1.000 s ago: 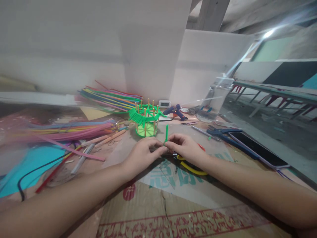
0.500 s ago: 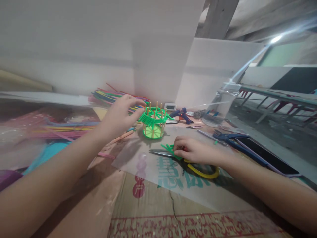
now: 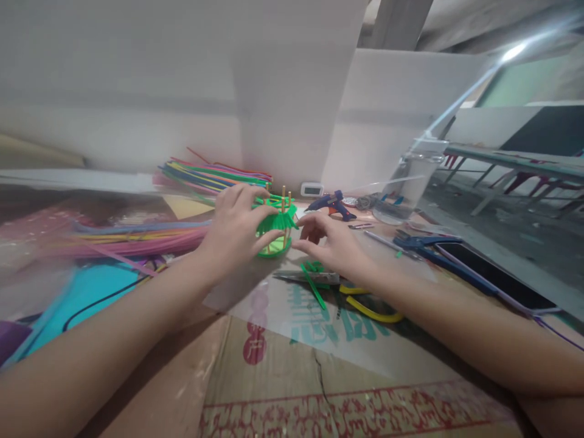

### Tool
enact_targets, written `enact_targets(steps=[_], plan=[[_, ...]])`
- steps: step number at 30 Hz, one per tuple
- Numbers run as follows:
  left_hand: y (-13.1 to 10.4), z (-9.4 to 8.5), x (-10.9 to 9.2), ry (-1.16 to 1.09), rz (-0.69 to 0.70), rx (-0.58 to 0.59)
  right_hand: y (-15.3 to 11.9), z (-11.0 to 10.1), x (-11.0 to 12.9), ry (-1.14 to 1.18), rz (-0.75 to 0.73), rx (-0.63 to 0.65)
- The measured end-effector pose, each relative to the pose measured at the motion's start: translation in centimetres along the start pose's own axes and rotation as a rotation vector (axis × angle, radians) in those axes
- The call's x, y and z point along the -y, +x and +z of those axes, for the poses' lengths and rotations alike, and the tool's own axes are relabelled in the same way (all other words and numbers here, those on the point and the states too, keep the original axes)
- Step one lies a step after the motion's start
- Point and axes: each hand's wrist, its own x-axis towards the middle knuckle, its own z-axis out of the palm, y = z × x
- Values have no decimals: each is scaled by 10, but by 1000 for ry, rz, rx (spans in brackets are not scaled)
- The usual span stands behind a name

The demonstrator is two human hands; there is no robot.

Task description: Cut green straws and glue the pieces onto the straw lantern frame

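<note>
A small round green frame (image 3: 286, 219) with upright wooden sticks and a green disc base stands on the table, its left side hidden behind my left hand (image 3: 239, 225). The fingers and thumb of that hand curve around the frame. Close to the frame's right side is my right hand (image 3: 335, 243), its fingers bent but apart, with nothing seen between them. Below it, scissors (image 3: 371, 309) with yellow handles lie on a translucent printed sheet (image 3: 274, 304). Cut green pipe cleaner pieces (image 3: 314, 286) rest across the blades.
Bundles of coloured pipe cleaners (image 3: 214, 173) lie at the back left. A blue glue gun (image 3: 335, 205), a small white digital display (image 3: 312, 189) and a clear container (image 3: 406, 182) stand along the back. To the right are blue-handled pliers (image 3: 420, 242) and a phone (image 3: 495, 274).
My right hand has left the green pieces on the scissors and moved up beside the frame. My left hand has come lower around the frame, which has shifted slightly left.
</note>
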Motion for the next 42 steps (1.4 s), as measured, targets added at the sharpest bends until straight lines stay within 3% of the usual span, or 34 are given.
enact_targets(steps=[9,24,29,34,42], plan=[[0,1,-9,-28,-17,-2,6,5,-11,-46,-20,-56],[-2,6,-15,-17,-54,-6,2,5,-16,-68,-228,-54],[-2,6,-14,-6,-42,-12,7,-3,-22,-355,-478,-113],[-1,6,-14,-24,-46,-10,11,-9,-23,-535,-672,-70],[-1,5,-13,-38,-37,1,9,-10,-22,-564,-633,-32]])
